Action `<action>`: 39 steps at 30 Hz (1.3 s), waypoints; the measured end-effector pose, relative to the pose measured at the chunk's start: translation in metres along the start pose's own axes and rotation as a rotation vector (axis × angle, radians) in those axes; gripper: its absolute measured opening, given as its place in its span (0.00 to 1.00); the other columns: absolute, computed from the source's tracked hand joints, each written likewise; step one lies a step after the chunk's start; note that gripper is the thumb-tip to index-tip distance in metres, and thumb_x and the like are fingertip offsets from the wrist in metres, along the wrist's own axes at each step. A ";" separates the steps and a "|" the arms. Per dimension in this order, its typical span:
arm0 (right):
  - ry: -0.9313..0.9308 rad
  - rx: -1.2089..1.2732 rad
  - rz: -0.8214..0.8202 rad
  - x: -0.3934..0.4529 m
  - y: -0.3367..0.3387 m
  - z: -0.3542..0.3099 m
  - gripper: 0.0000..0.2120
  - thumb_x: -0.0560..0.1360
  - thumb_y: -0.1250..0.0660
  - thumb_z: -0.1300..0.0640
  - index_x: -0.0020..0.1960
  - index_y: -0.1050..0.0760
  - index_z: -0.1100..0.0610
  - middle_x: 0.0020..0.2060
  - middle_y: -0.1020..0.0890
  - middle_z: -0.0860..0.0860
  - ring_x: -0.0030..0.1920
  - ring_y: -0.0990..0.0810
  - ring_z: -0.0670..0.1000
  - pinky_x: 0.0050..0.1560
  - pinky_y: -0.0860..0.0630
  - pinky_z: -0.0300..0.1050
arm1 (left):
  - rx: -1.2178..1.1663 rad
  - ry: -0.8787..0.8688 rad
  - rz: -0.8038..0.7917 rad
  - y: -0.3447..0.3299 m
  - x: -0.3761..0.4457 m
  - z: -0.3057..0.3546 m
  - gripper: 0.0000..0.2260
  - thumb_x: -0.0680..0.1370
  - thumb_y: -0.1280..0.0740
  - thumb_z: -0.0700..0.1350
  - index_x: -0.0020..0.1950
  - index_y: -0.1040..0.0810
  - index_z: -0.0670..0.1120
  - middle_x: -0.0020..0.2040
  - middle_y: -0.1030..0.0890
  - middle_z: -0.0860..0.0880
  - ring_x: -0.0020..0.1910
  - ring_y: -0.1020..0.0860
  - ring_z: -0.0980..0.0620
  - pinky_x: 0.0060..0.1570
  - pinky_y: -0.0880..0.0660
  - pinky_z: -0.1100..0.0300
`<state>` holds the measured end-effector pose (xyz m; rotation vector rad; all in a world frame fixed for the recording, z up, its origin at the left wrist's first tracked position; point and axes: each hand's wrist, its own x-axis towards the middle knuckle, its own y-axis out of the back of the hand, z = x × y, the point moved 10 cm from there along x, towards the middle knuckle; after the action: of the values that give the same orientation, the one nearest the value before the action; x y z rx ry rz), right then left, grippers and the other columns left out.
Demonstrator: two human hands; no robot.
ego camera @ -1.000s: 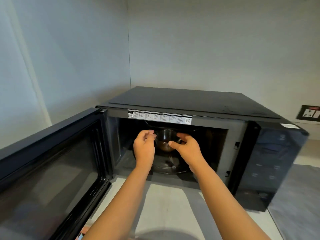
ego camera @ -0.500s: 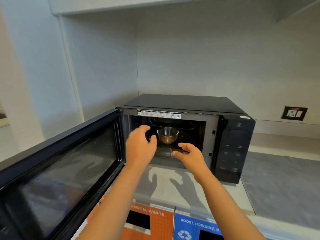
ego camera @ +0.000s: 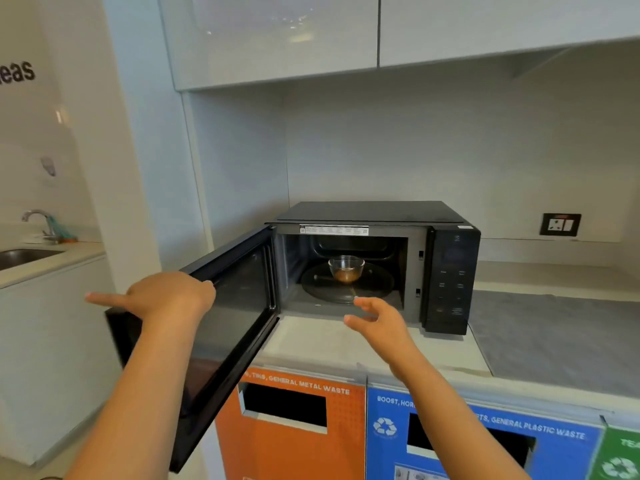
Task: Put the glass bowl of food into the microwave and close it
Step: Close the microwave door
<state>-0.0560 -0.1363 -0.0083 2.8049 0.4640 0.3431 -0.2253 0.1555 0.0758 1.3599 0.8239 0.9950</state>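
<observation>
A black microwave (ego camera: 453, 271) stands on the counter with its door (ego camera: 239, 306) swung wide to the left. Inside, a small glass bowl (ego camera: 346, 268) with brown food at its bottom sits on the round turntable (ego camera: 377, 285). My left hand (ego camera: 166, 297) rests on the top edge of the open door, index finger pointing left, other fingers curled over the edge. My right hand (ego camera: 377, 318) hovers in front of the microwave opening, fingers apart, holding nothing, clear of the bowl.
White wall cabinets (ego camera: 346, 36) hang above. The counter (ego camera: 536, 341) carries a grey mat to the right. Below are orange (ego camera: 294, 445), blue (ego camera: 450, 445) and green (ego camera: 620, 455) waste bins. A sink with a tap (ego camera: 38, 220) lies far left. A wall socket (ego camera: 560, 224) is behind.
Both hands let go of the bowl and drew out of the microwave. The left hand moved left onto the door's top edge. The view pulled back.
</observation>
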 end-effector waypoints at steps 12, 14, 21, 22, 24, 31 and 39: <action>0.176 -0.020 -0.075 -0.100 -0.065 -0.085 0.25 0.77 0.42 0.48 0.72 0.41 0.51 0.72 0.34 0.52 0.69 0.33 0.51 0.66 0.35 0.46 | -0.265 -0.545 0.066 0.015 -0.104 0.026 0.22 0.80 0.50 0.57 0.60 0.25 0.44 0.59 0.21 0.43 0.61 0.26 0.42 0.70 0.46 0.36; 0.226 -0.047 -0.025 -0.097 -0.055 -0.100 0.25 0.77 0.42 0.49 0.72 0.41 0.52 0.72 0.35 0.52 0.70 0.34 0.51 0.68 0.35 0.48 | -0.394 -0.679 0.013 0.009 -0.120 0.046 0.22 0.80 0.50 0.55 0.69 0.32 0.45 0.69 0.27 0.44 0.68 0.31 0.43 0.70 0.42 0.40; 0.207 -0.427 0.185 -0.064 0.004 -0.092 0.23 0.77 0.41 0.53 0.71 0.37 0.56 0.70 0.32 0.55 0.69 0.32 0.55 0.67 0.33 0.51 | -0.410 -1.071 -0.049 -0.022 -0.168 0.121 0.29 0.80 0.45 0.44 0.77 0.56 0.55 0.79 0.52 0.48 0.77 0.49 0.44 0.72 0.50 0.37; 0.204 -0.479 0.231 -0.058 0.018 -0.090 0.22 0.77 0.41 0.53 0.70 0.36 0.56 0.69 0.30 0.55 0.67 0.30 0.55 0.65 0.31 0.50 | -0.403 -1.085 -0.013 -0.019 -0.170 0.132 0.30 0.80 0.44 0.43 0.77 0.57 0.55 0.79 0.55 0.49 0.77 0.52 0.45 0.72 0.51 0.37; 0.230 -0.641 0.298 -0.046 0.042 -0.090 0.19 0.77 0.41 0.53 0.68 0.32 0.55 0.64 0.24 0.55 0.62 0.24 0.55 0.60 0.28 0.51 | -0.403 -1.113 0.056 -0.009 -0.175 0.155 0.32 0.79 0.42 0.42 0.77 0.58 0.53 0.79 0.56 0.48 0.77 0.54 0.45 0.72 0.52 0.39; 0.284 -1.099 0.354 0.006 0.081 -0.086 0.12 0.77 0.39 0.57 0.59 0.25 0.57 0.53 0.18 0.56 0.58 0.23 0.57 0.59 0.31 0.53 | -0.254 -1.205 0.097 0.002 -0.172 0.244 0.31 0.79 0.41 0.43 0.77 0.54 0.49 0.79 0.54 0.47 0.77 0.55 0.46 0.72 0.53 0.38; 0.271 -1.115 0.335 0.073 0.124 -0.057 0.13 0.77 0.40 0.61 0.61 0.27 0.59 0.57 0.20 0.57 0.66 0.30 0.57 0.63 0.34 0.54 | -0.230 -1.230 0.078 -0.009 -0.166 0.326 0.32 0.78 0.38 0.43 0.77 0.52 0.50 0.78 0.50 0.47 0.77 0.53 0.46 0.72 0.54 0.38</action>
<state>0.0300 -0.2110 0.0963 1.7245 -0.1516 0.7649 0.0118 -0.1237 0.0753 1.4727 -0.2670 0.1533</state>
